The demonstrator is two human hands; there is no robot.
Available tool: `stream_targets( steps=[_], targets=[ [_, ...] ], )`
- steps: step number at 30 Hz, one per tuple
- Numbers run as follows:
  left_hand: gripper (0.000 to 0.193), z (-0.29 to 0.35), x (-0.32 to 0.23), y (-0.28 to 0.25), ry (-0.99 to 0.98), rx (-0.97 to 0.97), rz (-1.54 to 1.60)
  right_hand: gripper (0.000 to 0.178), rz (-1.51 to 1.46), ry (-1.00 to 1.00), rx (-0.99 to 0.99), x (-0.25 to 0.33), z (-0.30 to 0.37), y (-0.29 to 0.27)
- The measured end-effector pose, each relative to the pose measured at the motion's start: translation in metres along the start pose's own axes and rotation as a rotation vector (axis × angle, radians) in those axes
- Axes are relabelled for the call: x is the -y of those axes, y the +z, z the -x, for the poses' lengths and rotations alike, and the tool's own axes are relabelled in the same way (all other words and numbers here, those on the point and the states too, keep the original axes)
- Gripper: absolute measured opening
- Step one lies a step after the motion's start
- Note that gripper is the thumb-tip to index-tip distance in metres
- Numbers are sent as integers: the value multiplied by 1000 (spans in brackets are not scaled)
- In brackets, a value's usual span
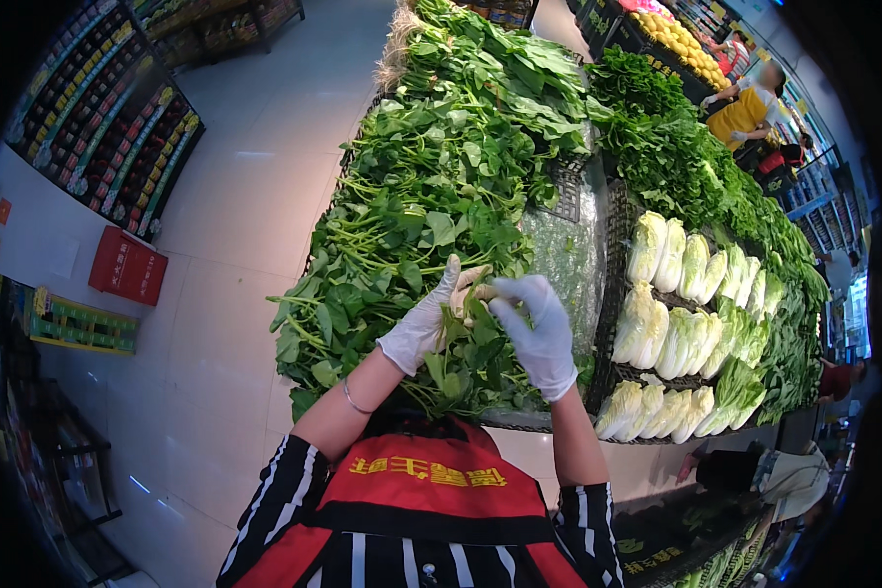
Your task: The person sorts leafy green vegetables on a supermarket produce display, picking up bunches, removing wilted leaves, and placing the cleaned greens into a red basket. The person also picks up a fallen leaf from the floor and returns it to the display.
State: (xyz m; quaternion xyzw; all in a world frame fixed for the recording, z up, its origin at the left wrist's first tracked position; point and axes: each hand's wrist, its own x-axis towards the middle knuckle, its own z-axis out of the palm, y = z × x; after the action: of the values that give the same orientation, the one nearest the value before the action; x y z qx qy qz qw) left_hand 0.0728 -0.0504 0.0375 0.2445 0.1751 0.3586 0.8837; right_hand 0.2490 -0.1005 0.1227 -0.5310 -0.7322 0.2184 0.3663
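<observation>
Both my hands wear thin white gloves and meet over a broad heap of leafy greens (412,216) with long green stems. My left hand (423,323) is closed round a small bunch of leafy greens (461,358), whose leaves hang below it toward my apron. My right hand (537,333) is just to the right, its fingertips close to the left hand's fingers. Those right fingers are bent, slightly apart and a little blurred, and I see nothing between them.
Clear plastic sheeting (563,265) lies right of the heap. Beyond it, napa cabbages (671,338) stand in rows, with more greens (657,118) behind. A red box (127,266) and shelves (108,108) are at the left. A person in a yellow apron (740,116) stands far right.
</observation>
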Motion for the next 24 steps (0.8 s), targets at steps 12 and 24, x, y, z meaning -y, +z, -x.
stream_targets(
  steps=[12,24],
  targets=[
    [57,8,-1,30,151,-266,-212,23,-23,-41,-112,-15,-10,44],
    [28,16,-67,-21,718,-532,-48,44,-78,-167,16,-18,-95,92]
  ],
)
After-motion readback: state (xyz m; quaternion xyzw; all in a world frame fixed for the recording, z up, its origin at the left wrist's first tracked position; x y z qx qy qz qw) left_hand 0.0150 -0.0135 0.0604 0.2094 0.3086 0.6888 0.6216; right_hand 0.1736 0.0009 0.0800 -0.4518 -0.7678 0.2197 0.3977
